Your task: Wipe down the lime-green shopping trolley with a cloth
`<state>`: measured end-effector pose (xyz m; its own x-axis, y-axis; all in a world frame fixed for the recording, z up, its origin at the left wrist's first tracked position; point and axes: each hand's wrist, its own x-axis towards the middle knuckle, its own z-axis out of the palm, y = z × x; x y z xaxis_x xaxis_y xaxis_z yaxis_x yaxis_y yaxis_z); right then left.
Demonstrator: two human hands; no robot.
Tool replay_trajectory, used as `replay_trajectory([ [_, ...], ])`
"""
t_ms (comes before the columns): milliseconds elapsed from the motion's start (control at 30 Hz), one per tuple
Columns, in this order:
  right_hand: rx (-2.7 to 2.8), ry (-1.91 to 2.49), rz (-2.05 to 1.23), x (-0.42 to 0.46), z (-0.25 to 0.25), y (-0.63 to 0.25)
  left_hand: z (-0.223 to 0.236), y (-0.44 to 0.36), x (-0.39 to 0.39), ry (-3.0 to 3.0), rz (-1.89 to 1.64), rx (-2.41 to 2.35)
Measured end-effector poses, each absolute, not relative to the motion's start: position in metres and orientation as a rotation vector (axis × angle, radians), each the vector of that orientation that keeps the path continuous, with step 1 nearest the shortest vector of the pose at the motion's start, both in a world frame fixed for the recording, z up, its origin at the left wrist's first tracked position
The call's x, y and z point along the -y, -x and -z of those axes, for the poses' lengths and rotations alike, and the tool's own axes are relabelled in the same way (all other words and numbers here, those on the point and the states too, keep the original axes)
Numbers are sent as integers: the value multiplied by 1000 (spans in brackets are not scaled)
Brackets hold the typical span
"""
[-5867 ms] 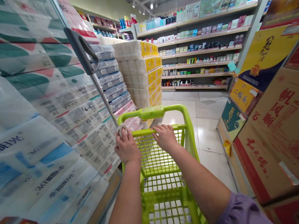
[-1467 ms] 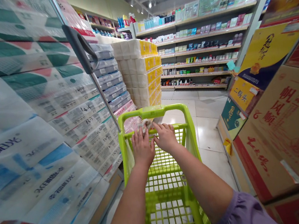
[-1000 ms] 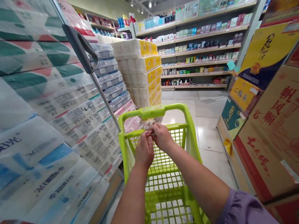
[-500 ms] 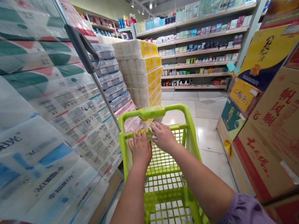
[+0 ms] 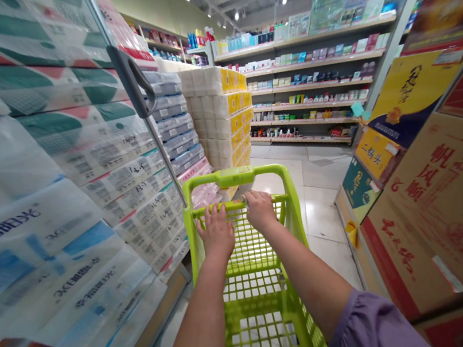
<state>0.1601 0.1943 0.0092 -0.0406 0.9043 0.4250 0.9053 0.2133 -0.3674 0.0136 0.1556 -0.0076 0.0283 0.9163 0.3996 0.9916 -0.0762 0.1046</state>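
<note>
A lime-green shopping basket [image 5: 251, 304] with mesh walls and a raised far handle stands in front of me. My left hand [image 5: 217, 233] rests at the left part of its far rim, fingers stretched out and a little apart, holding nothing. Over the right part of the same rim, my right hand [image 5: 260, 210] is closed around a crumpled pale wipe [image 5: 244, 198]. Only a small bit of the wipe shows by the fingers. A metal pole with a grey grip [image 5: 133, 81] rises from the basket's far left corner.
Wrapped tissue packs [image 5: 89, 125] are stacked high on the left, close to the basket. Yellow-and-white paper packs [image 5: 220, 111] stand ahead. Cartons [image 5: 445, 205] line the right side. Tiled floor [image 5: 323, 206] leads to shelves of cosmetics [image 5: 313, 77].
My right hand has slid to the right along the basket's far rim with the wipe, and less of the wipe shows. My left hand has hardly moved. The view has tilted up slightly.
</note>
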Motion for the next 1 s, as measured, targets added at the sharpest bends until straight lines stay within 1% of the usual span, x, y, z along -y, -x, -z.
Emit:
replay_trajectory([
  [200,1955,1665,-94,-187,-15,-150,-9,-12,-147,1939,613,2037],
  [367,1960,1538,-42,-176,-6,-146,-25,-4,-151,1931,568,2001],
  [567,1954,1499,-1,-179,-1,-164,3,-7,-152,1810,718,2003],
  [633,1814,1542,71,-178,-4,-171,10,-3,-151,1861,696,1979],
  [767,1365,1713,233,-174,-12,-180,11,8,-147,1968,586,1969],
  [833,1293,1812,196,-173,-13,-182,10,10,-146,1959,558,1993],
  [933,1365,1896,92,-173,-13,-183,9,10,-146,1960,537,2000],
  [1000,1399,1895,78,-172,-12,-183,9,9,-146,1969,533,2003],
])
